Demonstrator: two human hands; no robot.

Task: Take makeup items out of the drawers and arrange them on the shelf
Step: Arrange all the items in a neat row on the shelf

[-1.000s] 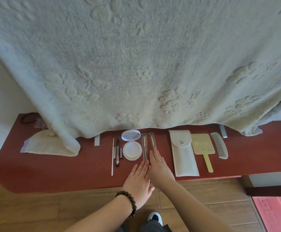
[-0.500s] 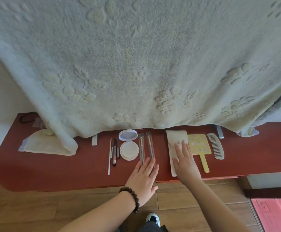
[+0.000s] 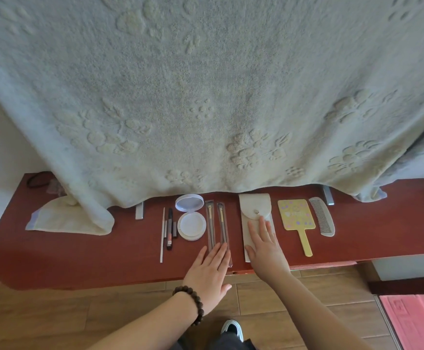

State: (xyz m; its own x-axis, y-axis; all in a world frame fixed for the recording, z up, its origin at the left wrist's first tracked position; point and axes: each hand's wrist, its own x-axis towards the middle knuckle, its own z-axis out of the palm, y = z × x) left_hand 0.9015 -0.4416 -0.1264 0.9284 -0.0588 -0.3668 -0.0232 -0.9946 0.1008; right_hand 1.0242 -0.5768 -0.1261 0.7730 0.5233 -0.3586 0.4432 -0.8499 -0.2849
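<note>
A row of makeup items lies on the red shelf (image 3: 79, 258). From left: a thin white stick (image 3: 162, 236), dark pencils (image 3: 169, 228), an open white compact (image 3: 191, 218), two packaged brushes (image 3: 216, 223), a white pouch (image 3: 254, 210), a yellow hand mirror (image 3: 297, 221) and a grey comb (image 3: 322, 219). My left hand (image 3: 209, 271) lies flat with straight fingers on the near ends of the brushes. My right hand (image 3: 266, 246) rests flat on the pouch, covering its lower half.
A large pale embossed towel (image 3: 206, 97) hangs over the back of the shelf, with a folded cloth (image 3: 67, 221) at its left corner. A black hair tie (image 3: 37, 179) lies far left. Wooden floor and a pink mat (image 3: 418, 322) are below.
My right hand moved from the brushes rightward onto the white pouch. My left hand slid forward onto the brushes' near ends. The view shifted slightly.
</note>
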